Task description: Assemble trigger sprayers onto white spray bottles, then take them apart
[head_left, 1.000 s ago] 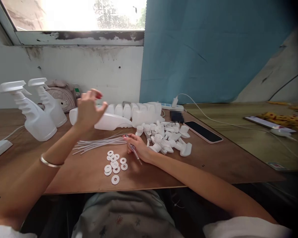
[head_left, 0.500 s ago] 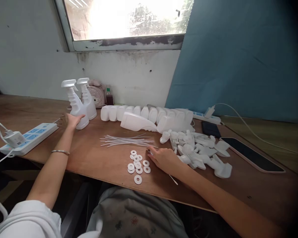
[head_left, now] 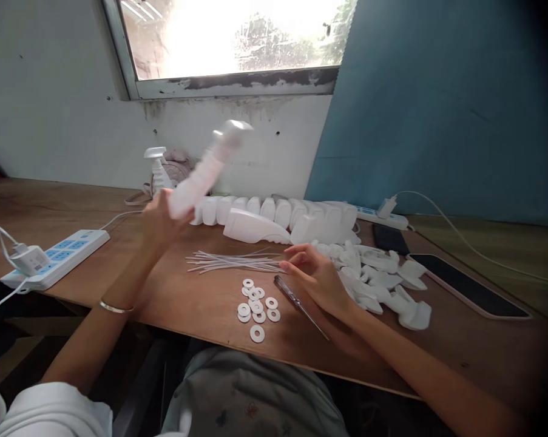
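Note:
My left hand [head_left: 161, 212] is closed around the lower part of a white spray bottle [head_left: 201, 179]. The bottle is off the table and tilted with its head up to the right, blurred by motion. A second spray bottle [head_left: 161, 173] stands upright behind that hand, partly hidden by it. With nothing in its fingers, which are loosely curled and apart, my right hand [head_left: 317, 279] hovers over the table. Just left of it lies a screwdriver [head_left: 301, 304] with a clear handle. White ring washers [head_left: 257, 333] and a bundle of thin white tubes [head_left: 232, 261] are close by.
Several white bottle bodies [head_left: 255, 224] lie in a row at the back. White trigger heads [head_left: 374, 279] are heaped to the right, beside a phone [head_left: 465, 285] and a dark flat object [head_left: 389, 238]. A power strip [head_left: 57, 258] with cables is at left; a pink bag [head_left: 177, 169] stands behind.
My left hand has lifted one spray bottle off the table and brought it rightward, tilting it. My right hand has let go of the screwdriver and risen slightly to the right.

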